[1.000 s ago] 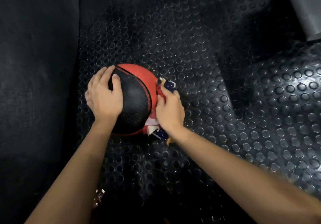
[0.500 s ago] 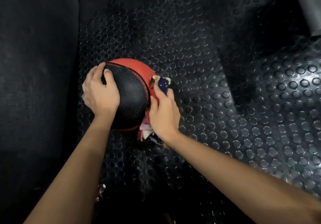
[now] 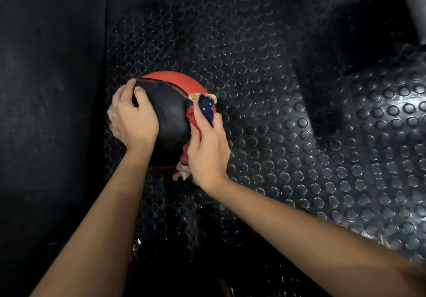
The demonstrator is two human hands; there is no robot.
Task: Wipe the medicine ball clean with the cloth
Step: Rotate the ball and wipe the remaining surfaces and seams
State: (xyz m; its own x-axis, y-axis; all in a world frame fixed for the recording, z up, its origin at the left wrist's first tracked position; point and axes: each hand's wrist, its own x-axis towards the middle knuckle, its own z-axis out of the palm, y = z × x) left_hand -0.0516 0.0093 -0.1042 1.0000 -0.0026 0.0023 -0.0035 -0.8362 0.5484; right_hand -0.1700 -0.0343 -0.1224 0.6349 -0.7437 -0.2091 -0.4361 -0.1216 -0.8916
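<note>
A red and black medicine ball [image 3: 169, 114] sits on the studded rubber floor [image 3: 253, 70]. My left hand [image 3: 132, 118] grips its left side, fingers curled over the top edge. My right hand [image 3: 207, 151] presses a patterned cloth [image 3: 206, 106] against the ball's right side, with the fingers wrapped over the fabric. The cloth is red, navy and white; its ends stick out above my fingers and below my palm. Most of the cloth lies hidden under the hand.
A smooth dark mat or wall [image 3: 50, 89] runs along the left. A raised fold of studded mat [image 3: 380, 135] bulges on the right. A grey post [image 3: 412, 3] stands at the top right corner.
My right hand has slid the cloth up along the ball's right side. The ball has turned a little under my left hand, showing more black panel.
</note>
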